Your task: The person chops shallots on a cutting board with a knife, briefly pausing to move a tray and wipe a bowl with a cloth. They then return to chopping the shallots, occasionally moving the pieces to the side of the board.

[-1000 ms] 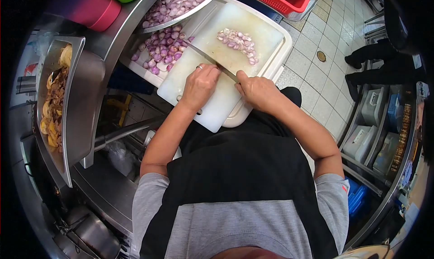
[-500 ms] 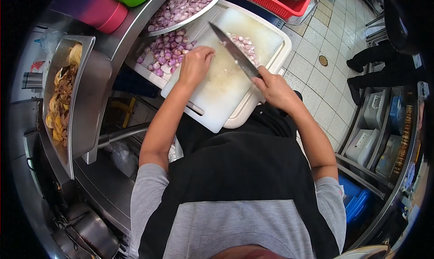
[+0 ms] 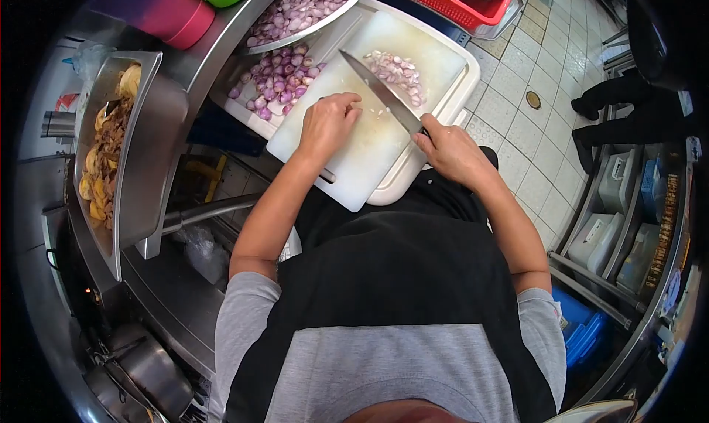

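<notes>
My right hand point(image 3: 450, 149) grips the handle of a large kitchen knife point(image 3: 382, 92). Its blade points away and to the left over a white cutting board point(image 3: 428, 42). Sliced shallots point(image 3: 395, 74) lie in a pile just beyond the blade, with a few bits on the near side. My left hand point(image 3: 329, 127) is closed, fingers bent together over the board's left part; whatever is in them is hidden. Left of the board, whole peeled shallots point(image 3: 279, 83) sit in a cream plastic tub point(image 3: 467, 76), which the board lies across.
A metal bowl point(image 3: 314, 35) full of shallots stands beyond the whole ones. At left is a deep steel pan point(image 3: 148, 157) of cooked food on the counter. A red basket point(image 3: 436, 8) is at the back. Someone's dark-clad legs point(image 3: 620, 113) show at right, near a shelf with bins.
My left hand has moved slightly right and down, towards the knife. The blade has shifted down and lies lower across the board, showing more of the sliced pile. The view has shifted a little.
</notes>
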`<state>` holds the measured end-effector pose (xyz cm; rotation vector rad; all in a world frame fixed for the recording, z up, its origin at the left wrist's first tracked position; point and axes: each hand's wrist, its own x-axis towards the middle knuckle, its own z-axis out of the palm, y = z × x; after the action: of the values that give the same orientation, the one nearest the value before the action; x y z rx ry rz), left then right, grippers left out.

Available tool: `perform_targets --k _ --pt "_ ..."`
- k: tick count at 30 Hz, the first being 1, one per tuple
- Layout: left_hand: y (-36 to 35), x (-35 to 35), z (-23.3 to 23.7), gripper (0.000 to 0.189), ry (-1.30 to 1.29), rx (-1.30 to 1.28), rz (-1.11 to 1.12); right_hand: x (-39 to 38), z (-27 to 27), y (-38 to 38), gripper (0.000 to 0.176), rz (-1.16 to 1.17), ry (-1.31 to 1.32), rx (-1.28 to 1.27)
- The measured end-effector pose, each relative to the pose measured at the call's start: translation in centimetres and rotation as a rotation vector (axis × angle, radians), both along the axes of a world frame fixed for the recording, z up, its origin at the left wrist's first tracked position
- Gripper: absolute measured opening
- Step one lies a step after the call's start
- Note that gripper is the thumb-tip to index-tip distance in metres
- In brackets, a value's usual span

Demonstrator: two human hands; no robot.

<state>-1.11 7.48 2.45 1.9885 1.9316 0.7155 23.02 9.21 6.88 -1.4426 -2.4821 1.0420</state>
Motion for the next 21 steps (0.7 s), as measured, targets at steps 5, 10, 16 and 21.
perform_targets --k 5,10,16,21 --pt "-0.9 -0.5 -1.1 0.014 -0.097 0.030 0.127 -1.7 -0.9 -0.8 0.028 0.093 -0.037 0.064" --pt "-1.8 -2.3 -1.7 0.013 -0.080 0.167 0.091 -2.1 -1.2 -1.2 0.027 0.156 -0.062 0.174" --pt "-2.4 -2.5 -1.5 0.016 -0.068 0.273 -0.008 -2.6 -0.9 -1.2 0.027 0.156 -0.057 0.186" --pt "-2.1 -1.7 -2.0 0.013 0.045 0.317 -0.086 -2.7 -1.4 -1.1 0.027 0.165 -0.068 0.196"
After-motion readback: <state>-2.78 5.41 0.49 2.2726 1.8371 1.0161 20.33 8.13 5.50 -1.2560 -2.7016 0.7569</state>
